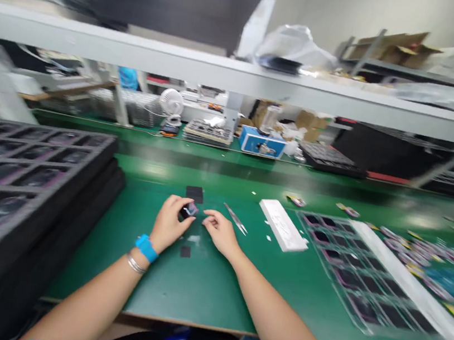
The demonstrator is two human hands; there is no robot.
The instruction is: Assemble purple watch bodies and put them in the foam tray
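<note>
My left hand (171, 221), with a blue band and a bracelet at the wrist, grips a small dark part with a purple edge (191, 209) between thumb and fingers. Just to its right, my right hand (218, 229) has its fingertips pinched together; whether anything is in them cannot be made out. A black square pad (194, 194) lies behind the held part, and a smaller black square (185, 251) lies in front of it. Tweezers (236, 219) rest on the green mat beyond my right hand.
Black foam trays (99, 174) filled with parts are stacked at left. Right of the tweezers lies a white block (284, 226), then a clear plastic tray (335, 298) of dark purple-edged parts. Several small wired parts (405, 248) lie far right. A shelf beam (240, 73) crosses above the bench.
</note>
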